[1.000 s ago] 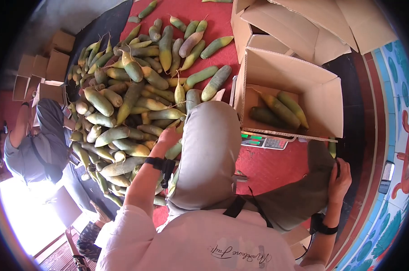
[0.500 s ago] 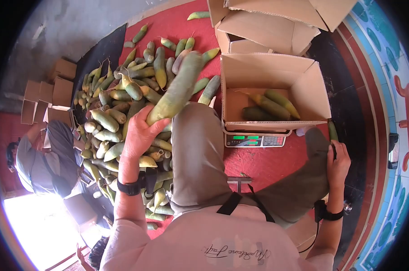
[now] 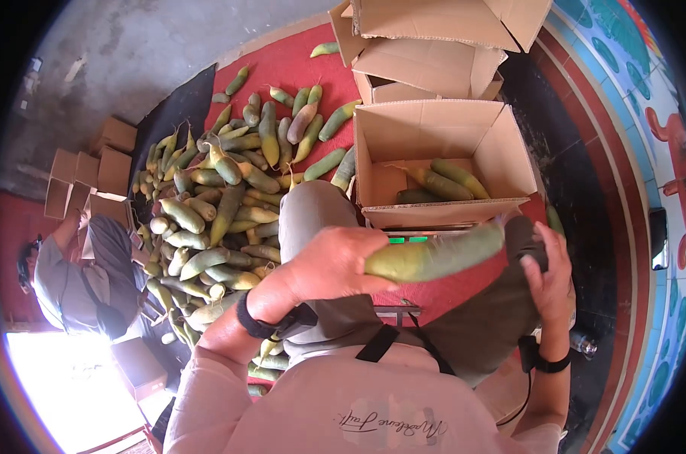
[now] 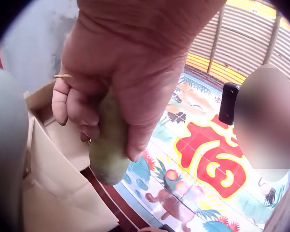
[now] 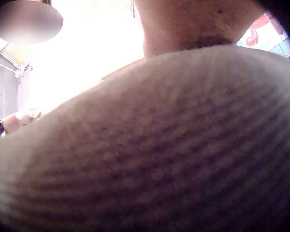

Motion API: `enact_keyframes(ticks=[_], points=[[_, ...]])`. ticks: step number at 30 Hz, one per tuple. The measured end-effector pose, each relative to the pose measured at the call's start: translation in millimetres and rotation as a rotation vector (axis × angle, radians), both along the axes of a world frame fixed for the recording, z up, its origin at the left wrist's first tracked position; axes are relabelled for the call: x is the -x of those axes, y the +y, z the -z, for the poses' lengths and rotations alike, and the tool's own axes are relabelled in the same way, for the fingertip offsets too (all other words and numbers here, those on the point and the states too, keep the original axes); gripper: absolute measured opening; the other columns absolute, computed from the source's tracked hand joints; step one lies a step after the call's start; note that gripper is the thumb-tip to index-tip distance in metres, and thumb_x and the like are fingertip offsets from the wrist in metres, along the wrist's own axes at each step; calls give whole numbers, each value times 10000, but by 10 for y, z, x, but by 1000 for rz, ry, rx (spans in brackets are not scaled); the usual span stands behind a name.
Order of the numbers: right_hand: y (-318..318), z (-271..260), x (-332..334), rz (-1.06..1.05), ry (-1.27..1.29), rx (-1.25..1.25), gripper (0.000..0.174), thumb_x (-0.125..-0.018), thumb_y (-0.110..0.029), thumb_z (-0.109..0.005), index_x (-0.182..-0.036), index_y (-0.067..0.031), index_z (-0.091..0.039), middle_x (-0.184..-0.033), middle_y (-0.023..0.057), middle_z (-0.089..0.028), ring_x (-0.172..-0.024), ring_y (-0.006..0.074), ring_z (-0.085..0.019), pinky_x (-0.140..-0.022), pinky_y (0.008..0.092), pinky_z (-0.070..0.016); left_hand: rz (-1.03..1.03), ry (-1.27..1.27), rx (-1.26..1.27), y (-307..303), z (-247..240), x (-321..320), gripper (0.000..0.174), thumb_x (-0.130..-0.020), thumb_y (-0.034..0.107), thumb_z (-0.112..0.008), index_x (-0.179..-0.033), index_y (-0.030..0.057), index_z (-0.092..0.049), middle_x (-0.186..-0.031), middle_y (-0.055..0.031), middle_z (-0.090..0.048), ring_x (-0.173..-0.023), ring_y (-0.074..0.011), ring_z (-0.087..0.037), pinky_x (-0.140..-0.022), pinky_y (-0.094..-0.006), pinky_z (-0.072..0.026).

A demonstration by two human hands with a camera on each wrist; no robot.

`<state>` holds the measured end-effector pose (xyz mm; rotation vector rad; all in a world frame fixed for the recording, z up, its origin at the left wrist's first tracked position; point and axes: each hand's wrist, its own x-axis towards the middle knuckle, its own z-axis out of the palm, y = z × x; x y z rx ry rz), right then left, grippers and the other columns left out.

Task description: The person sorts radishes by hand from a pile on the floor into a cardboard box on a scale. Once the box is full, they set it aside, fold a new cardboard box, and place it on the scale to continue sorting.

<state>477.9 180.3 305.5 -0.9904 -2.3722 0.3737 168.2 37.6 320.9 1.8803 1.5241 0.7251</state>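
Note:
In the head view my left hand (image 3: pixel 331 265) grips a long green radish (image 3: pixel 441 253) by its yellow-green end, with the darker end pointing right, above my lap. The left wrist view shows fingers and thumb wrapped around that radish (image 4: pixel 108 157). My right hand (image 3: pixel 552 280) is at my right knee, its fingers loosely spread and holding nothing, close to the radish's far end. Grey trouser cloth (image 5: pixel 159 145) fills most of the right wrist view and hides that hand's fingers. Beyond the held radish stands an open cardboard box (image 3: pixel 441 216) with several radishes (image 3: pixel 445 180) inside.
A large radish pile (image 3: pixel 206 234) covers the red mat (image 3: pixel 282 53) on my left. The box stands on a scale, whose green display (image 3: pixel 409 240) is partly covered. More cardboard boxes (image 3: pixel 434 60) are behind it. Another person (image 3: pixel 93 272) bends at the far left.
My left hand first reached into the pile, then lifted a radish and carried it right, across my lap. My right hand has loosened from the knee, with its fingers spread.

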Motion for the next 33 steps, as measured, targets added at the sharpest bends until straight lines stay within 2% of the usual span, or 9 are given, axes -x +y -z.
enact_keyframes(ticks=[4,7,10,12,15,19,22,24,33], points=[[-249,-170,282,-312,-23,156,582,-616,-140,-779,-1132,-51,-526,-1002,136,-571,-898,333,-573,-766,373,-464,140,-22,40,15,87,-133,391,-676,262,-764,-919,28,-568,-798,-126,-570,-755,-324,-571,-641,-373,-461],[-322,-21,247,-307,-4,459,639,-538,-129,-815,-1108,-55,-537,-976,126,-571,-898,325,-567,-767,377,-459,174,-44,95,55,86,-104,394,-680,268,-765,-930,33,-572,-814,-122,-581,-762,-325,-574,-657,-365,-471],[-307,-71,244,-333,-15,521,608,-536,-112,-809,-1079,-49,-542,-949,116,-568,-881,320,-558,-765,375,-455,142,-123,106,62,133,-11,429,-695,256,-764,-1009,39,-569,-864,-107,-598,-794,-288,-592,-705,-344,-475],[-244,-160,289,-323,-9,411,583,-546,-96,-798,-1067,-44,-542,-945,118,-564,-868,317,-557,-766,366,-454,101,-200,90,57,159,40,469,-706,248,-761,-1077,43,-562,-906,-97,-608,-821,-259,-604,-743,-328,-477],[-80,-290,378,-241,8,255,546,-560,-68,-776,-1052,-34,-541,-939,124,-555,-858,311,-557,-772,351,-451,-217,-368,37,69,171,200,685,-758,223,-721,-1319,31,-377,-1075,-96,-576,-975,-165,-560,-886,-308,-427],[316,-266,447,-25,29,172,511,-584,-42,-740,-1049,-9,-528,-928,141,-543,-857,307,-560,-780,341,-446,-395,-321,-116,33,403,367,586,-795,178,-669,-1294,40,-394,-1032,-110,-595,-960,-200,-573,-869,-327,-437],[611,-221,614,57,-190,88,450,-629,-117,-723,-1025,-22,-532,-937,151,-560,-868,324,-572,-749,366,-455,-443,-456,-178,3,519,406,526,-816,150,-634,-1269,16,-403,-1019,-111,-601,-958,-208,-576,-872,-336,-436],[816,-48,719,37,-284,59,438,-638,-144,-722,-1015,-27,-533,-944,150,-564,-883,325,-571,-753,376,-453,-378,-454,-109,-3,521,454,545,-855,178,-584,-1298,-15,-333,-1074,-140,-576,-1018,-204,-554,-927,-324,-405],[1201,614,1218,-64,-508,66,365,-720,-197,-694,-1036,-76,-555,-979,141,-581,-939,318,-568,-795,395,-451,-396,-261,-292,-33,569,432,420,-801,71,-578,-1199,0,-466,-972,-115,-632,-931,-219,-604,-852,-316,-449]])
